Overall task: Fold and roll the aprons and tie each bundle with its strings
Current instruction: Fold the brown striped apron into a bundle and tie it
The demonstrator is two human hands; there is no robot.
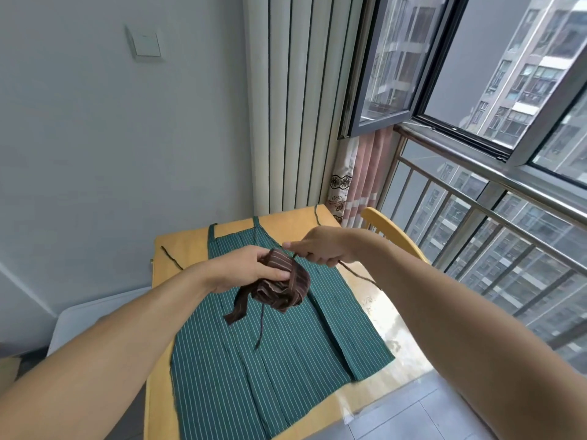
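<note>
A brown striped apron (281, 289) is rolled into a small bundle and held above the table. My left hand (244, 266) grips the bundle from the left. My right hand (320, 246) pinches one of its thin brown strings (359, 276), which trails off to the right. Another string (261, 325) and a wide brown strap (239, 308) hang down from the bundle. Under it a green striped apron (270, 354) lies spread flat on the wooden table (160, 392), its neck straps toward the far edge.
A wooden chair back (390, 231) stands at the table's far right. The wall and a white radiator (295, 122) are behind the table, a window with a metal railing (476, 211) to the right. A white surface (92, 315) sits low at the left.
</note>
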